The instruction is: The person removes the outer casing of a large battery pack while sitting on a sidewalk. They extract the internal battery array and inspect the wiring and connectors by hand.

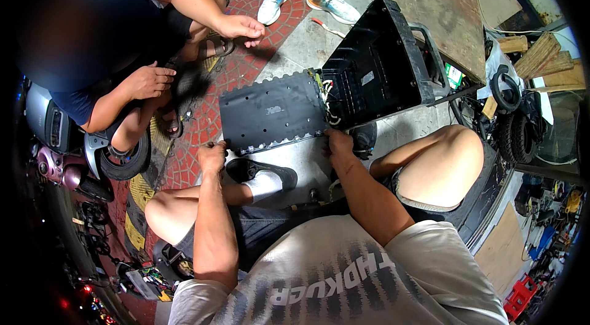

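A flat black battery pack (273,110) with scalloped long edges lies in front of me, its right end against the mouth of an open black battery case (375,64). My left hand (212,157) is closed at the pack's near left corner. At the near right corner, my right hand (339,144) has its fingers curled on the edge; both hands' fingertips are partly hidden. Pale wires (328,91) show between the pack and the case. The case lies on its side, with a handle (432,61) on its right end.
A person (138,88) squats at the left, hands over the floor. Another person's shoes (332,7) stand beyond the case. A red-and-white cable (327,27) lies near them. A wooden tabletop (439,5) is far right; tyres (515,137) and timber (547,61) stand right; scooters (117,153) left.
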A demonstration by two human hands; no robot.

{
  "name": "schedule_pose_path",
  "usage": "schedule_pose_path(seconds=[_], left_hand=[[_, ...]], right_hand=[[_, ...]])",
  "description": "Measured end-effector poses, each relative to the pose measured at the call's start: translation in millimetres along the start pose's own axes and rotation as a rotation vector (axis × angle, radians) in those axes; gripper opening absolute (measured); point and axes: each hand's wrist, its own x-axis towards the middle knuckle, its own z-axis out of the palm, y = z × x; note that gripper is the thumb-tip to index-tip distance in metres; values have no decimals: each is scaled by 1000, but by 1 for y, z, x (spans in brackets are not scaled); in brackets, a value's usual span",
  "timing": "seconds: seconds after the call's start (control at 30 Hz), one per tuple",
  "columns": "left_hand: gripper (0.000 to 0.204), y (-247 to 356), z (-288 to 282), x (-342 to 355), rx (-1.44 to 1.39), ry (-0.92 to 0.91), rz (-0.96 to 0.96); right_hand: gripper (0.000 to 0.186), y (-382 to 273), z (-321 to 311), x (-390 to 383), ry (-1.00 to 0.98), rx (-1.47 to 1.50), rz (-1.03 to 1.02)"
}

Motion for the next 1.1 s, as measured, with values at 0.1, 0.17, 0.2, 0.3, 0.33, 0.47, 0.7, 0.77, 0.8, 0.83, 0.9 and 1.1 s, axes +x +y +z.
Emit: schedule_pose_path(seconds=[0.1,0.17,0.2,0.3,0.33,0.47,0.7,0.77,0.8,0.83,0.9,1.1], left_hand=[[30,4,8,3,27,-16,10],[30,4,8,2,39,-13,5],[30,4,8,1,38,-14,4],[30,5,6,-2,52,-20,-12],[30,5,5,-3,59,-24,-17],[30,3,7,-1,62,-24,-21],[34,-7,13,8,128,-47,-47],[36,-17,15,15,148,-38,-41],[36,-21,16,18,166,-26,-40],[37,-22,17,19,184,-16,-37],[37,-23,18,21,209,-33,-49],[38,-14,22,18,280,-43,-46]], right_hand=[[10,6,-9,23,-35,4,10],[10,7,-6,23,-18,5,8],[10,7,-5,22,-9,8,6],[10,3,-4,12,-31,8,24],[10,0,-4,8,-30,5,28],[11,-8,0,-4,10,-13,38],[11,-2,-2,5,-24,-3,-5],[11,0,-1,8,-20,-29,0],[10,1,0,9,-18,-42,3],[10,2,0,10,-16,-38,4],[10,4,0,14,-14,-28,6],[10,4,-2,14,8,-51,-14]])
